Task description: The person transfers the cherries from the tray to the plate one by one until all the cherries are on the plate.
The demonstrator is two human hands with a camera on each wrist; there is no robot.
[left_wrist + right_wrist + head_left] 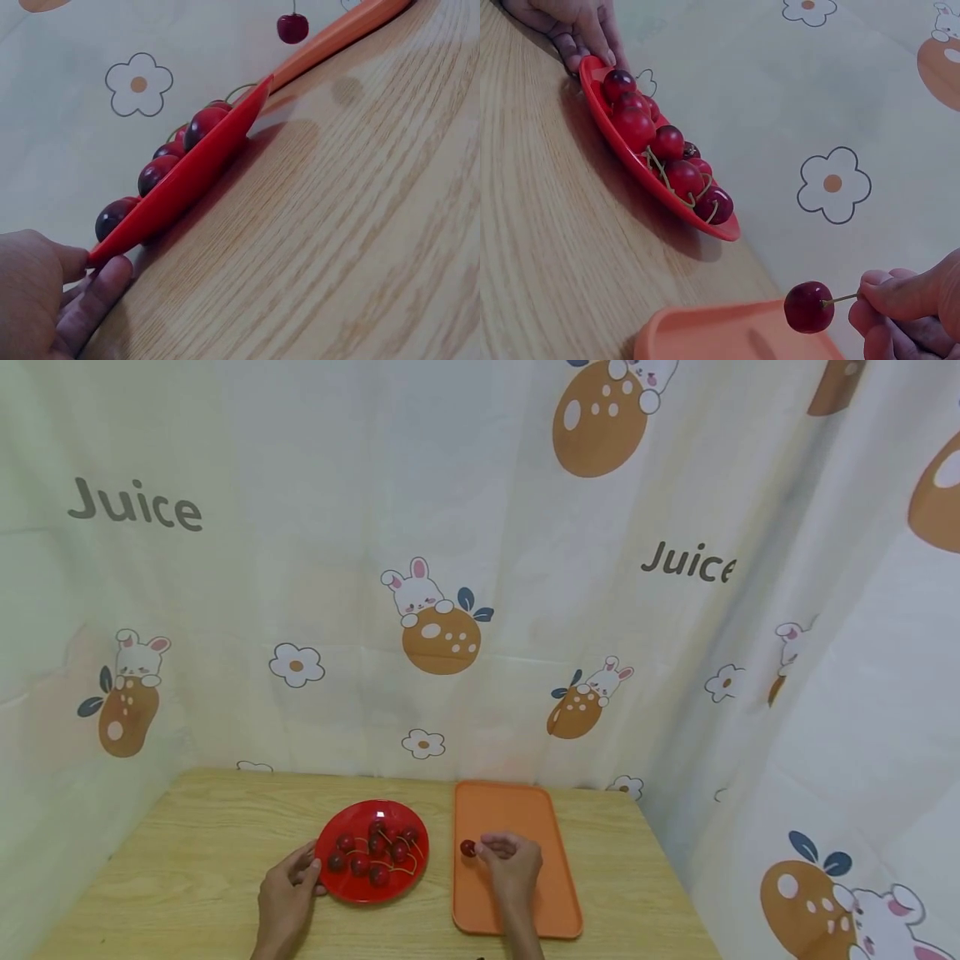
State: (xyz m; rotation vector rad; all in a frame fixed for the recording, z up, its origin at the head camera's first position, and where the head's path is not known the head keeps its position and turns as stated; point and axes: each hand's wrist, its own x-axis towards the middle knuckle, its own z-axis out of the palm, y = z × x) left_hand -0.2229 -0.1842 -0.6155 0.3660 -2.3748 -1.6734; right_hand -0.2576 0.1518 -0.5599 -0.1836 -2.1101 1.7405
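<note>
A red plate (352,891) with several dark red cherries (379,875) on it stands left of the middle of the table. My left hand (287,893) grips the plate's left rim, thumb above and fingers beneath, as the left wrist view also shows. Over the orange tray (555,893), my right hand (516,870) pinches a single cherry (808,307) by its green stem between thumb and fingertips. In the right wrist view that cherry hangs above the tray, apart from its surface. Green stems stick out among the cherries on the plate.
The wooden table (217,835) carries both plate and tray, with a strip of bare wood between them. A curtain (337,568) printed with rabbits, fruit and flowers hangs behind the table's back edge and along its sides.
</note>
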